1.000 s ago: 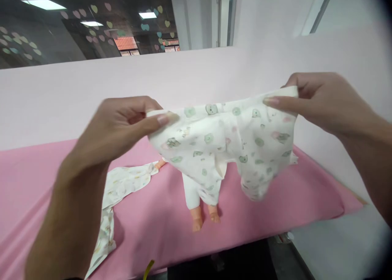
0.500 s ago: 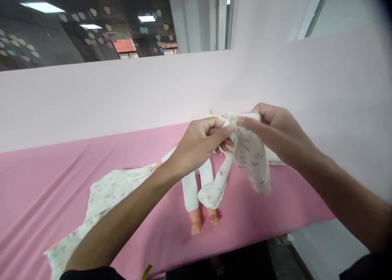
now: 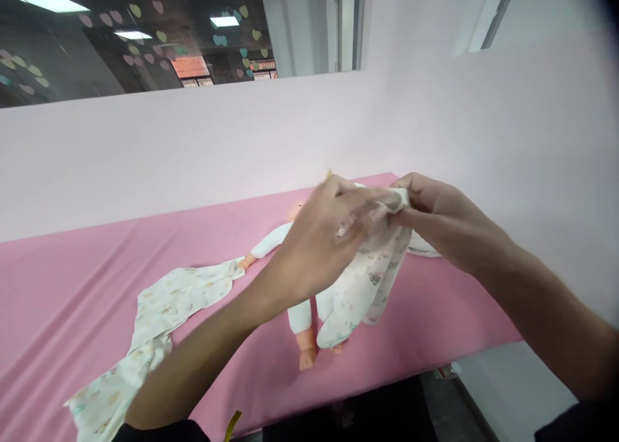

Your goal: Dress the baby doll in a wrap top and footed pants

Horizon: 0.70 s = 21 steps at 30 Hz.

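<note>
A white baby garment [image 3: 370, 277] with a small print hangs in folds between my hands, its lower end in front of a doll's leg. My right hand [image 3: 432, 203] pinches its upper edge. From the other side, my left hand [image 3: 329, 242] is closed on the cloth, fingers stretched toward that same edge and slightly blurred. Below lies the doll [image 3: 300, 316] in white clothes, on its back. My left hand and the garment hide most of its trunk and head. One arm and the feet show.
A second printed white garment [image 3: 186, 297] lies spread out left of the doll, beside its hand. Pink cloth [image 3: 58, 300] covers the table, which meets a white wall [image 3: 193, 145] behind. A window [image 3: 145, 42] with heart stickers is above. A yellow strip [image 3: 233, 424] shows at the front edge.
My left hand has moved up and right along the garment, its fingers now reaching over to the edge by my right hand. The garment hangs lower, covering more of the doll's leg.
</note>
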### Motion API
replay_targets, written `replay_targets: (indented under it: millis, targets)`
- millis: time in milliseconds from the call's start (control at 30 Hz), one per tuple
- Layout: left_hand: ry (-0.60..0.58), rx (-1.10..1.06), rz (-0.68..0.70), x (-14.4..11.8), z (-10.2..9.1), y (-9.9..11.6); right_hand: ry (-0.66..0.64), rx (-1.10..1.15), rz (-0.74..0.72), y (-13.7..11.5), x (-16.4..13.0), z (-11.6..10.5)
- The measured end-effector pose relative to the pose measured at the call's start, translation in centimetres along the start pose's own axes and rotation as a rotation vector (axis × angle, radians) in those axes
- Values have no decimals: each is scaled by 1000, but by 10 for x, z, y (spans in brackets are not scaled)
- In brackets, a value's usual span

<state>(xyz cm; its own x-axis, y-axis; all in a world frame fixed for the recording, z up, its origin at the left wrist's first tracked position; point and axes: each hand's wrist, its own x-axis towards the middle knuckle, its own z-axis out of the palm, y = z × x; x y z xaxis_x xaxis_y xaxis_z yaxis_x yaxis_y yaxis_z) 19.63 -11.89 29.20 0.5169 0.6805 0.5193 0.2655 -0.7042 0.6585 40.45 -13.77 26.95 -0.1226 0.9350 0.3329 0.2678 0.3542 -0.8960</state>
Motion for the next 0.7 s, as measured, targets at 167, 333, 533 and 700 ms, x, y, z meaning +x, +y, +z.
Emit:
replay_targets:
  millis: [167,333,533,700]
  targets:
    - [142,-157,-108,-16,14,-36,80,126,19,-12,5,-3]
    - [-235,-567,-386,-34,45,-64,86,266,-65,-38,7,-4]
    - [-234,-701,-546,-49,56,-59,194,290,-80,-41,15,-16]
    - [-299,-948,-564,-66,67,-53,325,225,27,-1,32,-30]
